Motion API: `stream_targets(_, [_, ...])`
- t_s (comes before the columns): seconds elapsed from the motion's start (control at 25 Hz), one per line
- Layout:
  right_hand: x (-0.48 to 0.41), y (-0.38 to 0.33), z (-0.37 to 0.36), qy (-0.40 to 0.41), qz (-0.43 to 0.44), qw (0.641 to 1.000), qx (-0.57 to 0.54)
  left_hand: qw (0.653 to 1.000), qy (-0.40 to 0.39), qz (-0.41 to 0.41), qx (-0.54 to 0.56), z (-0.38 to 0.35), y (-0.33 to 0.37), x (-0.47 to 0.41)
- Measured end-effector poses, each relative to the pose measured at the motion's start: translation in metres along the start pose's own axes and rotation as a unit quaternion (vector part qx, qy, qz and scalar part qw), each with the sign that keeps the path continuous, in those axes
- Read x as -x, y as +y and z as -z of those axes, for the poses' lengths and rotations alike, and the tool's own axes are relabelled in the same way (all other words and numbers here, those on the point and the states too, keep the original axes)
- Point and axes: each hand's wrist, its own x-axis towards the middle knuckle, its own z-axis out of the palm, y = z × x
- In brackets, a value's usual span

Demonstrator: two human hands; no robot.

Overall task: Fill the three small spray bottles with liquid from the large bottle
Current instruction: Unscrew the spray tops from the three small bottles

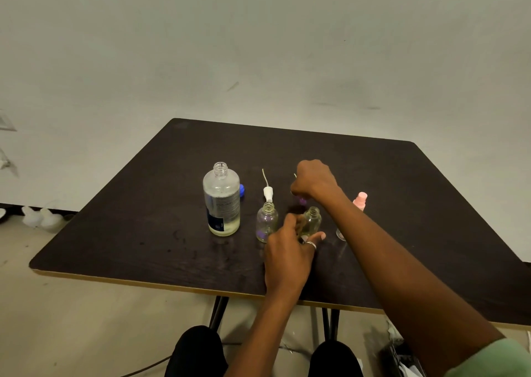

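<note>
On the table (115,233), left grip (290,244) steadies an uncapped spray bottle (311,221); right grip (314,181) fisted.

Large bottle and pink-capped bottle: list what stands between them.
In the head view, between the large bottle and pink-capped bottle: two open small bottles, a white sprayer, both hands.

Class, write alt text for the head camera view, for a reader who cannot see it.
At a dark table, the left hand steadies an open small bottle while the right hand holds something above it. An uncapped large bottle, another open small bottle and a pink-capped bottle stand nearby.
</note>
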Motion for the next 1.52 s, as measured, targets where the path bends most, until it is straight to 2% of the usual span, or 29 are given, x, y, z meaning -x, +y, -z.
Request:
stream_targets(0.6, [-0.016,0.011,-0.025,0.005,-0.005,1.000,0.000,1.000,-0.005,-0.003,0.008,0.000,0.001,0.000])
stream_targets(1.24, [-0.007,0.011,-0.011,-0.004,0.000,1.000,-0.010,1.000,-0.003,0.014,0.008,-0.001,-0.001,-0.001])
stream_targets(1.52, [0.013,0.008,0.030,0.059,0.017,0.998,0.002,0.999,-0.004,0.037,-0.008,0.000,0.002,0.002])
